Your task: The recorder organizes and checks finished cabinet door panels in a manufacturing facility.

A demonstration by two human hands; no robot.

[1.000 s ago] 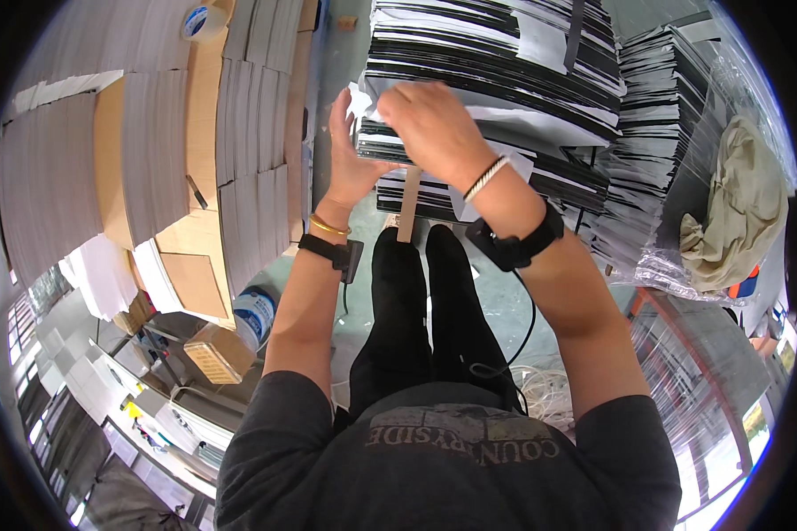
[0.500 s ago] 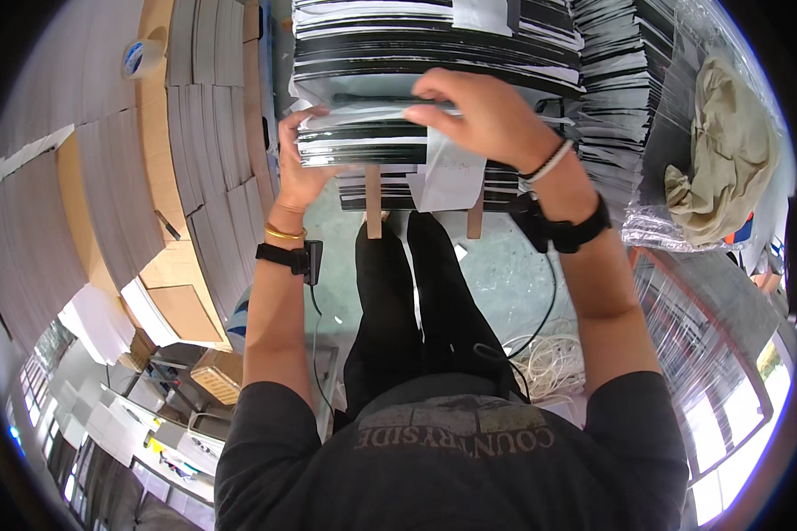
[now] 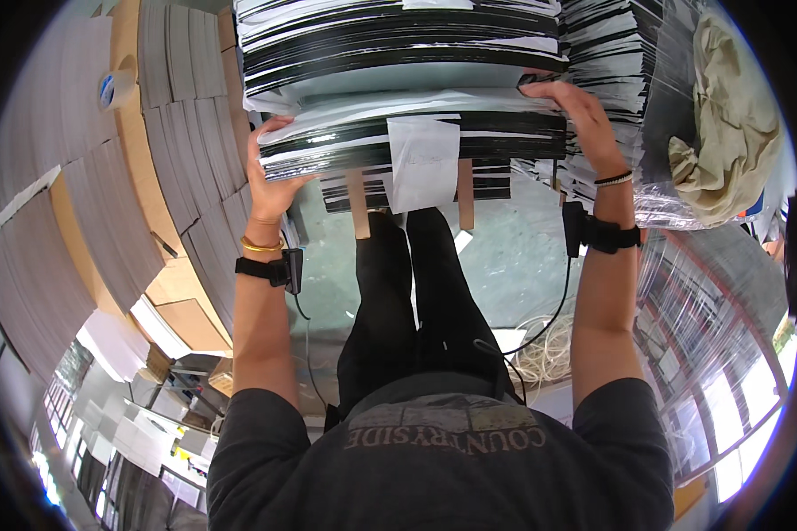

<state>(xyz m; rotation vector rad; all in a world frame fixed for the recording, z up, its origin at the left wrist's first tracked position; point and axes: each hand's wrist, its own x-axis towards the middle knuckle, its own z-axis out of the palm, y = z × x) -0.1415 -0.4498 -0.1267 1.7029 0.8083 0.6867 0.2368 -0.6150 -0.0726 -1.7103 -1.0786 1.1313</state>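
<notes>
A thick stack of paper sheets (image 3: 505, 133) with black and white edges lies in front of me, between my hands. My left hand (image 3: 270, 181) is closed round its left end, fingers at the upper corner and thumb along the near lower edge. At the far right corner, my right hand (image 3: 589, 124) curls its fingers over the stack's top; part of its grip is hidden. A white paper slip (image 3: 423, 159) hangs down over the stack's near side. Directly behind stands a taller pile of similar sheets (image 3: 398, 53), with a gap along the held stack's top.
Two wooden slats (image 3: 357, 203) stick out below the stack. To the left are grey stacks of sheets (image 3: 181, 159) and a tape roll (image 3: 115, 90) on brown board. More black-edged sheets (image 3: 607, 80) and a beige cloth (image 3: 726, 133) lie right. Coiled straps (image 3: 549, 354) rest on the floor.
My right hand has moved right, from above the stack's middle to its far right corner. My left hand keeps its hold at the left end. The view has shifted slightly.
</notes>
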